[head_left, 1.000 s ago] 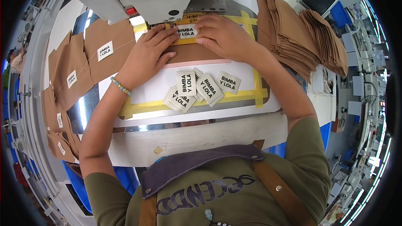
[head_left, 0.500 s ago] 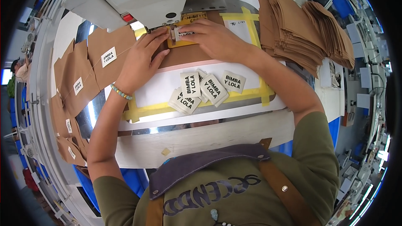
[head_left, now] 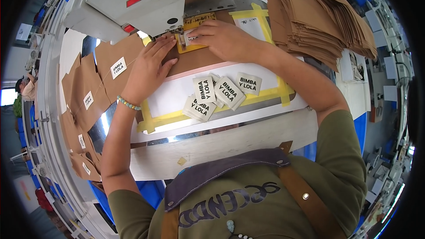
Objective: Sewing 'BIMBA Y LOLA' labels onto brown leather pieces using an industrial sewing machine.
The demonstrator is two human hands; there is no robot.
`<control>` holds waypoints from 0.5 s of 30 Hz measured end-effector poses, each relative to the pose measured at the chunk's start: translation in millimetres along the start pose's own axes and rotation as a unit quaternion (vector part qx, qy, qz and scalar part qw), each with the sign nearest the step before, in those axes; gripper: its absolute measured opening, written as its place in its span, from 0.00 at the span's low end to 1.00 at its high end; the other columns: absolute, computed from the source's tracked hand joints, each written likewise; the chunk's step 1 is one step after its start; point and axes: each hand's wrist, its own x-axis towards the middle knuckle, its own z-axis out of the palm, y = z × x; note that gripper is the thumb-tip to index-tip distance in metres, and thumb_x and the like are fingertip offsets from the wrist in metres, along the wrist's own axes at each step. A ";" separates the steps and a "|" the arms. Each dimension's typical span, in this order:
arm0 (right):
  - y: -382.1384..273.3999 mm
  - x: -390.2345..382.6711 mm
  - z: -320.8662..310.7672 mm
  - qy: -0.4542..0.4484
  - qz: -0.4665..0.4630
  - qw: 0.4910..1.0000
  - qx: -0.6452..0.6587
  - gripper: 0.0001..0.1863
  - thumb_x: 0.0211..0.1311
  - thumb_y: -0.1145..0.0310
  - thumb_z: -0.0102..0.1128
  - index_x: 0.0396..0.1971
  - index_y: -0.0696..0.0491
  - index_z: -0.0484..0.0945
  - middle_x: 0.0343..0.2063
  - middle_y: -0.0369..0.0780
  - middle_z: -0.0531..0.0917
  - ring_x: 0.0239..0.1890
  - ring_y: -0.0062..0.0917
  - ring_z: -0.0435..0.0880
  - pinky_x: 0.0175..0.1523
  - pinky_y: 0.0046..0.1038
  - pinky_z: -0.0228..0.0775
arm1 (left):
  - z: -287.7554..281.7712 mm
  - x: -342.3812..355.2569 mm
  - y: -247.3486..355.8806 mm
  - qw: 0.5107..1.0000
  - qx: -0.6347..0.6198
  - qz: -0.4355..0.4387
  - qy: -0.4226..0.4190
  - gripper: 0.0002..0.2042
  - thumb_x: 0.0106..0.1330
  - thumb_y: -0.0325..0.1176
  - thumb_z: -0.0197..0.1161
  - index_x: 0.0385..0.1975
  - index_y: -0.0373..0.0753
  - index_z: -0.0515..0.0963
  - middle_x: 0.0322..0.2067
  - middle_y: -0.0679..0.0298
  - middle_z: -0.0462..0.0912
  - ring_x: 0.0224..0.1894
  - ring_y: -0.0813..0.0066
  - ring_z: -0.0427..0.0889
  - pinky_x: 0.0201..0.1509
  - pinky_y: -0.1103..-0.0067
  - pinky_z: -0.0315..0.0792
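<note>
Change over the last second: right hand (head_left: 228, 39) has slid inward from the label's right end; its fingers now cover most of the white label (head_left: 188, 36) inside the yellow frame (head_left: 187, 50). Reads as settling the label's position on the brown sheet (head_left: 188, 62) beneath.

Right grip: fingers together, laid over label; cannot tell if pinching. Left hand (head_left: 150, 64): thumb spread, no hold visible, fingertips at frame's left edge.

Loose labels (head_left: 227, 93) below frame; brown stack (head_left: 305, 20) right of it; labelled sheets (head_left: 105, 54) left.
</note>
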 end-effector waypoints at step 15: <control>3.0 5.4 0.0 0.071 -0.030 0.994 -0.072 0.19 0.66 0.76 0.61 0.55 0.54 0.88 0.62 0.39 0.88 0.65 0.37 0.82 0.74 0.36 0.73 | -10.2 -19.8 -4.9 1.000 -0.004 -0.012 0.003 0.21 0.71 0.25 0.69 0.65 0.33 0.81 0.70 0.56 0.82 0.73 0.51 0.77 0.76 0.63 0.71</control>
